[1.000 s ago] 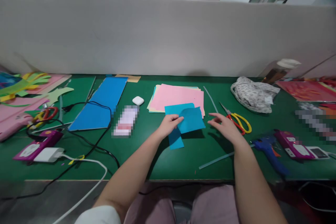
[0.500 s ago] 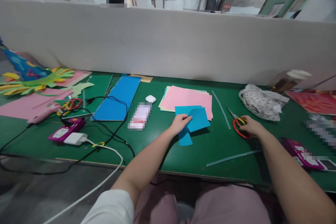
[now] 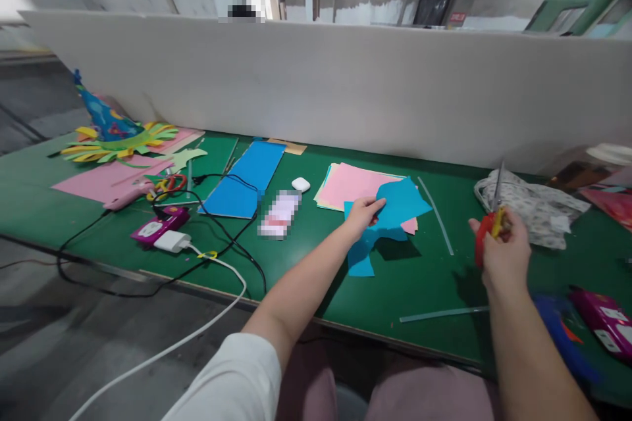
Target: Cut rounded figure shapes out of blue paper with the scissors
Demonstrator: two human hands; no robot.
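- Being pinched between the left hand's (image 3: 364, 216) thumb and fingers, bright blue paper (image 3: 402, 204) is held over the green worktop (image 3: 424, 283), partly hiding a stack of pink and pale paper sheets (image 3: 358, 183).
- Metal scissors with red and yellow handles (image 3: 485, 231) are gripped in the right hand (image 3: 508, 247), blades pointed upward.
- 2 narrow translucent strips (image 3: 437, 217) are laid on the worktop, 1 between the hands.

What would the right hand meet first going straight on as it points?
Probably the patterned cloth bundle behind the scissors; depth is unclear, so the right hand might pass over it and meet the pale partition.
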